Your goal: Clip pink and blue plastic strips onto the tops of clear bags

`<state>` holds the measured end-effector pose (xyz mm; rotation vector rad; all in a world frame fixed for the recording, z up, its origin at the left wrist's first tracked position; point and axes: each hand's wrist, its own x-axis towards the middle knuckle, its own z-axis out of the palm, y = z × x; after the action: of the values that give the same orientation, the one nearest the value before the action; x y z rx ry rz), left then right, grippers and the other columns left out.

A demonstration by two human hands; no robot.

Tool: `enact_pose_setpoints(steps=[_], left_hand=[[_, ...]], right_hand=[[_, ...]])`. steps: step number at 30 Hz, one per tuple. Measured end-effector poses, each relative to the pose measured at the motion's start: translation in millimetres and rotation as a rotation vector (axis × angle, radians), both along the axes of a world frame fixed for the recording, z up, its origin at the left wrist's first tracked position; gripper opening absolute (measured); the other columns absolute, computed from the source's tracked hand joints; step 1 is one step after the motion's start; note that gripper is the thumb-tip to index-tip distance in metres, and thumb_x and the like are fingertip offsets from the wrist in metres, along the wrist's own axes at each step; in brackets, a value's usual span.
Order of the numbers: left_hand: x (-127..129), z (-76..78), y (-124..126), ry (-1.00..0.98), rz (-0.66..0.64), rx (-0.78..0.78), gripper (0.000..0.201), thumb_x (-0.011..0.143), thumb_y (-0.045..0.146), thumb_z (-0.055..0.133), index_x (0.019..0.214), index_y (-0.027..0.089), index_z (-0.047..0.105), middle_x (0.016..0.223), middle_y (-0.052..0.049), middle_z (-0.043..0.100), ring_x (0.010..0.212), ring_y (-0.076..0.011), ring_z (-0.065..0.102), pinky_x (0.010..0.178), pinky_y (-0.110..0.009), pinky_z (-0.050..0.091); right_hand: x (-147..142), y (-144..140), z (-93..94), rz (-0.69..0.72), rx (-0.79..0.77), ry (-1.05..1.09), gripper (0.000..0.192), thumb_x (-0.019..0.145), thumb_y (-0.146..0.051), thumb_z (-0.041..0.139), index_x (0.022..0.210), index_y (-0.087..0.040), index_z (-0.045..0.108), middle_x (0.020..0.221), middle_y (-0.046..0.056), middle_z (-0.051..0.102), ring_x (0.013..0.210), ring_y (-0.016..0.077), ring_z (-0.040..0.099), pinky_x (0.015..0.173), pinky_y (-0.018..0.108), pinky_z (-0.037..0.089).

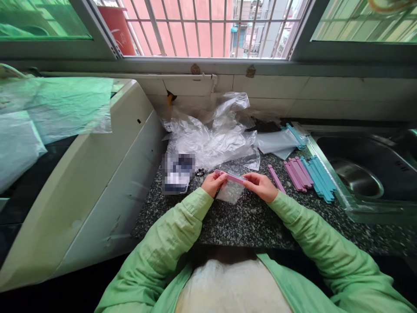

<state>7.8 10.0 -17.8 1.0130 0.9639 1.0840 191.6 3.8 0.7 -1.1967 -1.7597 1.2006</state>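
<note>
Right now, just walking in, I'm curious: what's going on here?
A person in green sleeves is holding a pink strip over the counter, the left hand at one end and the right hand at the other. A small clear bag is at the strip; whether it is clamped, I can't tell. A loose strip lies beside the right hand, with more pink strips and blue strips toward the sink. Crumpled plastic lies beyond the hands.

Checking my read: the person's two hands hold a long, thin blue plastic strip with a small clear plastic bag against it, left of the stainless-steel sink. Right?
Only the colour is wrong: the head view shows the left hand and right hand holding a pink plastic strip. The clear plastic bag and stainless-steel sink are as you said.
</note>
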Motion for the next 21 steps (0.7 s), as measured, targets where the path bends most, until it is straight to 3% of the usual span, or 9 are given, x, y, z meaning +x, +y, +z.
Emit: enact_pose_setpoints(steps=[6, 21], left_hand=[[2.0, 3.7, -1.2, 0.018, 0.015, -0.023, 0.049, 0.047, 0.059, 0.066, 0.058, 0.014, 0.050, 0.041, 0.006, 0.043, 0.038, -0.0039, 0.035, 0.040, -0.020, 0.025], [-2.9, 6.1, 0.8, 0.055, 0.118, -0.029, 0.048, 0.043, 0.055, 0.070, 0.060, 0.014, 0.053, 0.037, 0.009, 0.037, 0.033, -0.0028, 0.031, 0.036, -0.019, 0.023]], right_hand=[[-3.5, -1.9, 1.2, 0.000, -0.118, 0.068, 0.038, 0.061, -0.052, 0.061, 0.066, -0.015, 0.056, 0.056, -0.002, 0.052, 0.051, 0.0083, 0.045, 0.051, 0.023, 0.038], [-3.5, -2.6, -2.8, -0.029, -0.024, 0.027, 0.032, 0.066, -0.047, 0.059, 0.067, -0.015, 0.057, 0.056, -0.002, 0.052, 0.051, 0.0085, 0.043, 0.049, 0.023, 0.036]])
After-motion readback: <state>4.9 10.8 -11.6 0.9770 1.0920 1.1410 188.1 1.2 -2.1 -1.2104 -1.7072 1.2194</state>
